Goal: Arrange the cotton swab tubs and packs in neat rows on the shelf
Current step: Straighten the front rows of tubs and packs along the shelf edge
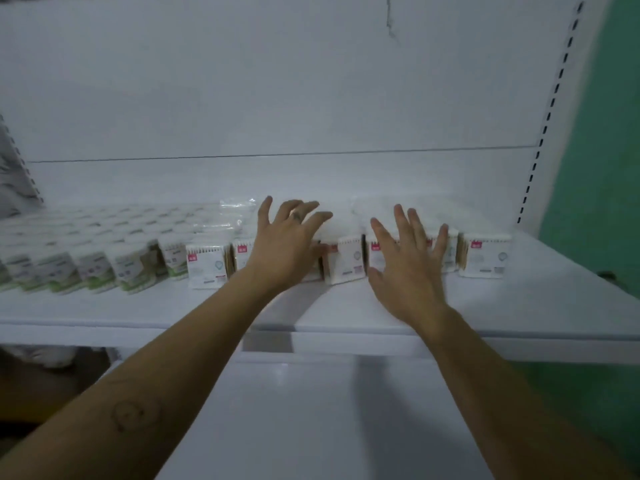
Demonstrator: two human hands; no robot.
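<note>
Squaring the front row of packs (346,259) on the shelf (536,306).
Our left hand (285,244) and right hand (408,268), fingers spread wide, hold nothing; next we likely nudge packs flush.

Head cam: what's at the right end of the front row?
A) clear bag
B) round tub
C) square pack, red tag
C: a square pack with a red tag ends the row, right of the right hand; round tubs sit at the left.
</note>
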